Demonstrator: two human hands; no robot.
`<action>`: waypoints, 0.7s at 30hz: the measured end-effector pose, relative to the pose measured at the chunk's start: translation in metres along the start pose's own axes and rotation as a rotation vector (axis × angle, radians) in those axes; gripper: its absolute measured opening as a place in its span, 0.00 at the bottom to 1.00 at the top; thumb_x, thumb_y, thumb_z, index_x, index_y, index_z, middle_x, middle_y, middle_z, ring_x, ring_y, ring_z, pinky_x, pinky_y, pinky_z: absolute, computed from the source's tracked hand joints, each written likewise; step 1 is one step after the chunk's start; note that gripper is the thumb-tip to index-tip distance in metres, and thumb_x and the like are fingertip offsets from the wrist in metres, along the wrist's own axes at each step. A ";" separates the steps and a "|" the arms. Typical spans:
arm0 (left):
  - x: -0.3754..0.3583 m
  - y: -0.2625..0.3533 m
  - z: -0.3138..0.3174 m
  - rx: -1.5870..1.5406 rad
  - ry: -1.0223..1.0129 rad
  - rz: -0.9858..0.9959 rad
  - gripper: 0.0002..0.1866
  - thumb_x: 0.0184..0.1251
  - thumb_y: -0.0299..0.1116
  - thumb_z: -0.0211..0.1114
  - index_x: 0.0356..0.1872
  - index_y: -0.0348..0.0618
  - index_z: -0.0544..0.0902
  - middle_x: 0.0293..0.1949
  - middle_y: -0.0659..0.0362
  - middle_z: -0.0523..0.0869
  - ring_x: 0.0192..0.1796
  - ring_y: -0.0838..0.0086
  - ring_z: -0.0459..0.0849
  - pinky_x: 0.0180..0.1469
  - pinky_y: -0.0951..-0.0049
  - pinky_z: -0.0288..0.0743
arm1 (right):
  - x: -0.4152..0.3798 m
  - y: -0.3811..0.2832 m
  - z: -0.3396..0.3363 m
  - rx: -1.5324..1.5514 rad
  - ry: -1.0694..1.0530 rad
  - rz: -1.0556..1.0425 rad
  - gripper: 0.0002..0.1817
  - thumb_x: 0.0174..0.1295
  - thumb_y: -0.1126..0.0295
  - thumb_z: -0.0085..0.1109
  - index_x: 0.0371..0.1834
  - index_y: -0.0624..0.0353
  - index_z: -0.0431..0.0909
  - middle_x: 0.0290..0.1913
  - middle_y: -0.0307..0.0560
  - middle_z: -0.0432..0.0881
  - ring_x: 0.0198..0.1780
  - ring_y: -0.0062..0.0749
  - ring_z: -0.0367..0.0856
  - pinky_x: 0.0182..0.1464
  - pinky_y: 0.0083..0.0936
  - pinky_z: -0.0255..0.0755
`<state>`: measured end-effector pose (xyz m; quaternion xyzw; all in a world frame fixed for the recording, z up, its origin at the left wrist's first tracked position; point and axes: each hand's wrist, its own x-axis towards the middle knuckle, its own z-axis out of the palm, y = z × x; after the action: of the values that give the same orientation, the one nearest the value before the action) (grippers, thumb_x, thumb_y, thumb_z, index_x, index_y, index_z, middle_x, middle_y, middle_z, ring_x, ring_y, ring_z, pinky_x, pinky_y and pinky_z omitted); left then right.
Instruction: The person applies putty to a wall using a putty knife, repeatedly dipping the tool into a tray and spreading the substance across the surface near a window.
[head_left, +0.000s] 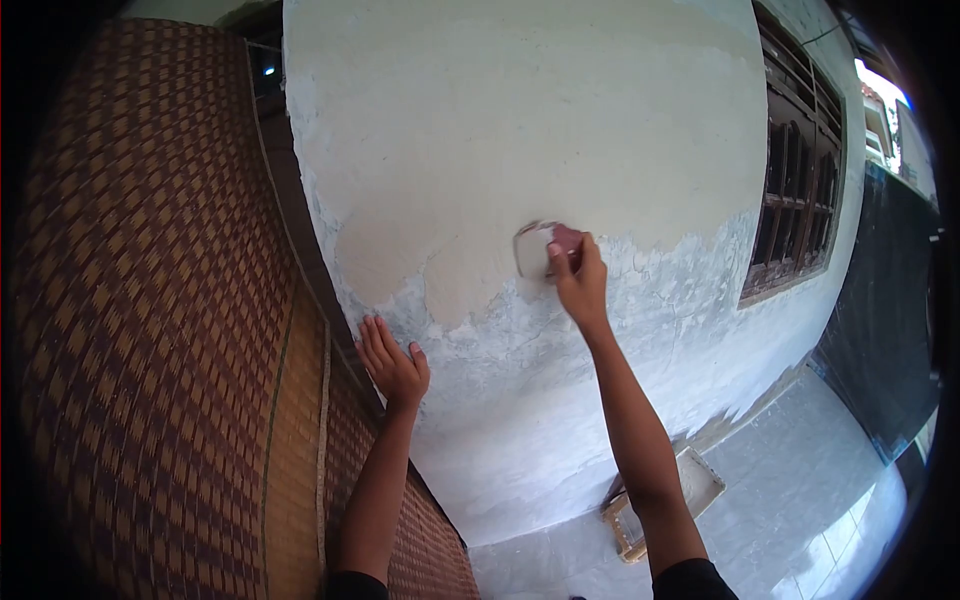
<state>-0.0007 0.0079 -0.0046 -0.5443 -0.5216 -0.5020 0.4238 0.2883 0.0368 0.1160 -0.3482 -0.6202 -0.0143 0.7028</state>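
In the head view, my right hand (582, 275) pinches a reddish-brown piece of sandpaper (569, 240) against the plastered wall (520, 120). Just left of it, a dark, roughly curved outline (517, 250) shows on the wall surface. My left hand (393, 365) rests flat near the wall's left corner, fingers stretched out, holding nothing. Both hands are around the border where the smooth beige upper coat meets the patchy, flaking white and grey lower part.
A woven brown mat (150, 250) fills the left side, close to my left arm. A barred wooden window (800, 170) is set in the wall at right. Below, a shallow wooden-framed tray (703, 485) lies on the tiled floor (790, 480). A dark panel (885, 310) stands far right.
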 end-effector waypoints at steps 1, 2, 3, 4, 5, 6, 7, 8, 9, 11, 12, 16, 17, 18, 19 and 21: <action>0.001 0.000 0.000 0.001 -0.007 0.000 0.35 0.68 0.40 0.47 0.71 0.26 0.55 0.73 0.39 0.57 0.75 0.46 0.54 0.74 0.45 0.45 | 0.005 0.007 -0.008 0.096 0.053 0.094 0.20 0.67 0.60 0.60 0.50 0.66 0.73 0.39 0.52 0.82 0.38 0.32 0.80 0.39 0.28 0.76; 0.001 -0.001 -0.001 0.004 -0.013 -0.003 0.35 0.68 0.39 0.47 0.71 0.26 0.55 0.73 0.39 0.57 0.75 0.46 0.54 0.74 0.45 0.45 | 0.008 0.014 -0.016 0.193 0.105 0.186 0.20 0.67 0.59 0.60 0.51 0.65 0.72 0.39 0.52 0.82 0.38 0.32 0.80 0.39 0.29 0.76; 0.001 -0.001 0.000 0.004 -0.009 -0.004 0.35 0.68 0.39 0.47 0.71 0.26 0.55 0.73 0.39 0.57 0.75 0.46 0.54 0.74 0.45 0.45 | 0.011 0.008 -0.024 0.219 0.202 0.171 0.19 0.68 0.60 0.59 0.49 0.65 0.72 0.39 0.50 0.81 0.37 0.30 0.80 0.40 0.29 0.76; 0.001 -0.001 0.001 0.007 -0.011 -0.006 0.35 0.68 0.39 0.47 0.71 0.26 0.55 0.73 0.39 0.57 0.75 0.46 0.54 0.74 0.45 0.45 | 0.010 -0.004 -0.033 0.304 0.251 0.255 0.18 0.68 0.60 0.58 0.50 0.65 0.72 0.39 0.49 0.81 0.37 0.28 0.80 0.41 0.29 0.77; 0.001 0.000 0.001 0.010 -0.015 -0.010 0.35 0.69 0.39 0.47 0.71 0.26 0.55 0.73 0.39 0.57 0.76 0.46 0.53 0.74 0.45 0.45 | 0.010 -0.004 -0.032 0.341 0.209 0.271 0.18 0.68 0.60 0.58 0.50 0.65 0.72 0.40 0.48 0.81 0.38 0.27 0.79 0.42 0.28 0.76; 0.001 0.000 0.000 0.009 -0.013 -0.009 0.35 0.69 0.39 0.47 0.71 0.26 0.55 0.73 0.39 0.57 0.76 0.46 0.53 0.74 0.45 0.45 | 0.010 -0.003 -0.032 0.377 0.170 0.290 0.19 0.69 0.60 0.58 0.51 0.65 0.72 0.40 0.48 0.81 0.38 0.26 0.79 0.42 0.27 0.76; 0.002 0.000 0.000 0.004 -0.001 -0.005 0.35 0.69 0.39 0.47 0.71 0.26 0.55 0.72 0.39 0.57 0.76 0.46 0.53 0.74 0.45 0.45 | 0.008 0.000 -0.025 0.323 0.086 0.217 0.18 0.68 0.61 0.58 0.52 0.65 0.71 0.40 0.47 0.81 0.39 0.26 0.79 0.42 0.26 0.75; 0.002 0.001 0.000 -0.001 0.009 -0.002 0.35 0.69 0.39 0.47 0.71 0.26 0.55 0.72 0.39 0.57 0.76 0.46 0.54 0.74 0.45 0.45 | 0.004 0.007 -0.017 0.267 0.003 0.147 0.18 0.68 0.61 0.58 0.52 0.64 0.71 0.40 0.46 0.80 0.39 0.25 0.79 0.41 0.26 0.75; 0.002 0.001 -0.001 -0.003 0.005 0.001 0.35 0.69 0.39 0.47 0.71 0.26 0.55 0.72 0.39 0.57 0.76 0.46 0.54 0.74 0.45 0.45 | 0.005 0.013 -0.011 -0.058 0.068 0.000 0.17 0.68 0.62 0.59 0.51 0.64 0.72 0.39 0.45 0.80 0.39 0.24 0.78 0.40 0.25 0.74; 0.002 0.000 0.000 0.007 0.006 0.003 0.35 0.69 0.39 0.47 0.71 0.26 0.55 0.72 0.39 0.58 0.75 0.46 0.54 0.74 0.45 0.45 | 0.009 0.027 -0.025 0.100 0.130 0.117 0.17 0.68 0.62 0.59 0.51 0.64 0.73 0.39 0.46 0.80 0.39 0.24 0.78 0.40 0.25 0.74; 0.000 0.000 0.000 0.006 0.006 0.002 0.35 0.69 0.39 0.47 0.71 0.26 0.55 0.72 0.39 0.58 0.75 0.46 0.54 0.74 0.45 0.45 | 0.010 0.026 -0.030 0.260 0.189 0.227 0.17 0.68 0.62 0.59 0.50 0.64 0.73 0.39 0.46 0.80 0.38 0.24 0.77 0.40 0.25 0.74; 0.002 0.000 0.000 0.007 0.011 -0.003 0.35 0.69 0.40 0.47 0.71 0.26 0.55 0.72 0.39 0.58 0.75 0.46 0.54 0.74 0.44 0.45 | 0.006 -0.007 -0.028 0.452 0.174 0.278 0.15 0.69 0.62 0.58 0.50 0.61 0.73 0.38 0.38 0.77 0.38 0.18 0.73 0.41 0.20 0.72; 0.003 0.000 0.000 0.003 0.016 0.004 0.34 0.69 0.40 0.47 0.71 0.26 0.55 0.72 0.39 0.58 0.75 0.46 0.54 0.74 0.44 0.45 | 0.003 0.009 -0.019 0.295 0.067 0.200 0.15 0.69 0.61 0.58 0.50 0.60 0.73 0.38 0.38 0.77 0.38 0.17 0.73 0.39 0.20 0.72; 0.003 0.001 0.000 0.001 0.012 0.006 0.34 0.69 0.40 0.47 0.71 0.26 0.55 0.72 0.39 0.58 0.75 0.46 0.54 0.74 0.44 0.45 | 0.003 0.015 -0.014 0.058 0.060 0.096 0.15 0.69 0.61 0.58 0.50 0.60 0.73 0.38 0.38 0.77 0.38 0.17 0.73 0.39 0.19 0.72; 0.002 0.001 0.000 0.000 0.012 0.007 0.35 0.69 0.40 0.47 0.71 0.26 0.56 0.72 0.39 0.58 0.75 0.46 0.54 0.74 0.44 0.45 | 0.004 0.023 -0.016 0.162 0.108 0.163 0.15 0.69 0.61 0.58 0.50 0.60 0.72 0.38 0.39 0.77 0.38 0.17 0.74 0.38 0.20 0.73; 0.002 -0.001 0.000 0.004 0.019 0.005 0.35 0.69 0.40 0.47 0.71 0.26 0.56 0.72 0.39 0.58 0.75 0.46 0.54 0.74 0.45 0.45 | 0.008 0.025 -0.031 0.312 0.211 0.328 0.15 0.69 0.62 0.58 0.50 0.60 0.72 0.38 0.40 0.78 0.36 0.19 0.75 0.37 0.20 0.73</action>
<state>-0.0020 0.0083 -0.0026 -0.5400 -0.5171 -0.5052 0.4310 0.3279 0.0429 0.1115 -0.3282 -0.4733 0.1597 0.8017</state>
